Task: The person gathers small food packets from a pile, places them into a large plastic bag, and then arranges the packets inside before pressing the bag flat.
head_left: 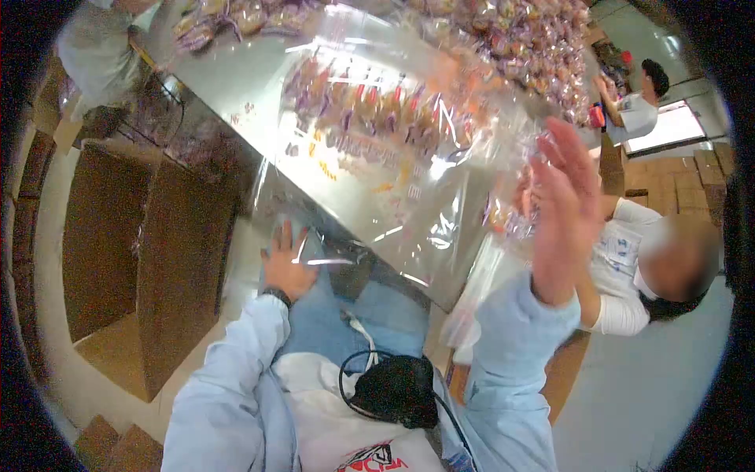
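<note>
A large clear plastic bag (440,189) with coloured print spreads over the front of the metal table, and wrapped snack packets (370,102) show in it or through it. My left hand (289,263) is low at the bag's near left corner, over my thigh, fingers spread, the clear film overlapping the fingertips. Raised at the bag's right end, my right hand (565,208) has its fingers stretched out and a bit blurred. Close to those fingers are more clear film and a few packets (507,208). Neither hand is closed round anything.
A pile of wrapped packets (511,35) covers the back of the metal table (244,102). An open cardboard box (149,259) stands at left. One person (621,259) is close on the right, another (637,110) farther back, a third (102,55) at upper left.
</note>
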`<action>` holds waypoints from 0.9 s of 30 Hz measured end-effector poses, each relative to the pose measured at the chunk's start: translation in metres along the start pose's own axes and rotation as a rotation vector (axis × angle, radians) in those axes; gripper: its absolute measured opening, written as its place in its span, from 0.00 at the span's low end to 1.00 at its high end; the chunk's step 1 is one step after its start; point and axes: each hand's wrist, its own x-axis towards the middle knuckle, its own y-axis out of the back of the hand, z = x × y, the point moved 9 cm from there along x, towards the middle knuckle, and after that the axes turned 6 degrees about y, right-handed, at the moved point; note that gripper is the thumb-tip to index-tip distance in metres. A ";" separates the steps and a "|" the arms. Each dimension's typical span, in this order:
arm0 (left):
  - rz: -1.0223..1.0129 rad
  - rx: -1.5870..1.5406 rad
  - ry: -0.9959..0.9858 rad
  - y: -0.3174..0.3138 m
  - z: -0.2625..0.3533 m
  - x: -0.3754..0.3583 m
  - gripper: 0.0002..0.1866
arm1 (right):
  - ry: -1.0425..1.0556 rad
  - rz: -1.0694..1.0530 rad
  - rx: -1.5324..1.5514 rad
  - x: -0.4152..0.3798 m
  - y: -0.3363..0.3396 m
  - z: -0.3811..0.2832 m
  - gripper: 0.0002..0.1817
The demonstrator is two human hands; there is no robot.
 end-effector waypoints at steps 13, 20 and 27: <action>-0.083 -0.093 0.015 0.034 0.034 0.000 0.52 | 0.050 -0.025 -0.672 0.148 0.004 0.231 0.40; 0.066 -0.080 0.021 0.064 0.032 0.025 0.40 | 0.003 0.028 -0.756 0.218 -0.014 0.242 0.55; 0.049 0.054 0.053 0.028 -0.005 0.046 0.42 | 0.035 0.083 -0.834 0.292 -0.061 0.221 0.65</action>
